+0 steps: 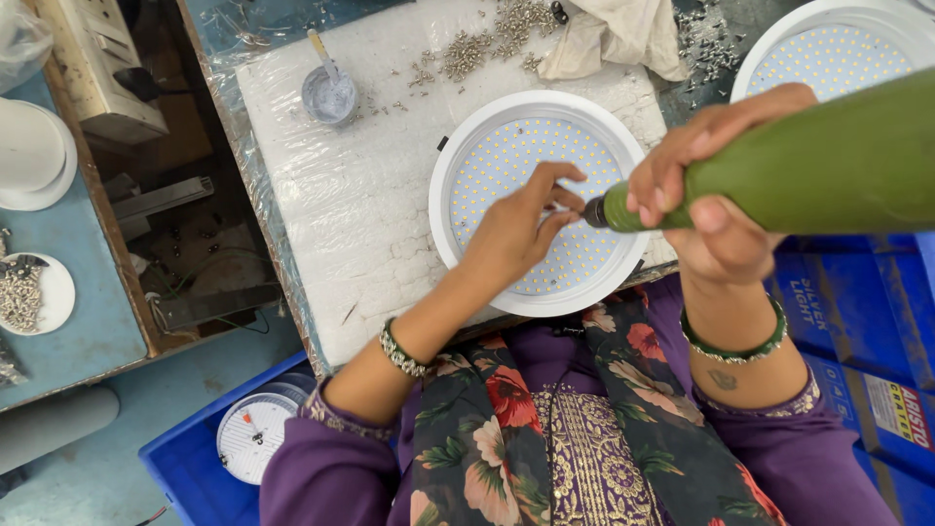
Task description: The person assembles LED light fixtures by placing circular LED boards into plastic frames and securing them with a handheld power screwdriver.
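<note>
The right hand (716,185) is clenched around a green screwdriver (779,170) that runs in from the right edge of the frame, its dark tip pointing left at centre. The left hand (521,229) meets that tip with thumb and fingers pinched together; something small may sit between them, but it cannot be made out. Both hands are over a round lamp (458,166) at centre frame, white-rimmed, its face dotted with yellow diodes. The lamp lies on a white foam pad (331,195) wrapped in clear film on the counter (209,29).

Loose screws (487,39) are scattered along the pad's upper edge, just beside a crumpled cloth (614,34) at top centre. A small cup (329,93) with a stick in it stands at the pad's upper left. A second lamp (828,54) of the same kind shows at upper right, partly behind the screwdriver. A blue crate (185,458) at lower left holds a round white disc (255,436). A white dish (54,292) of screws sits at the left edge.
</note>
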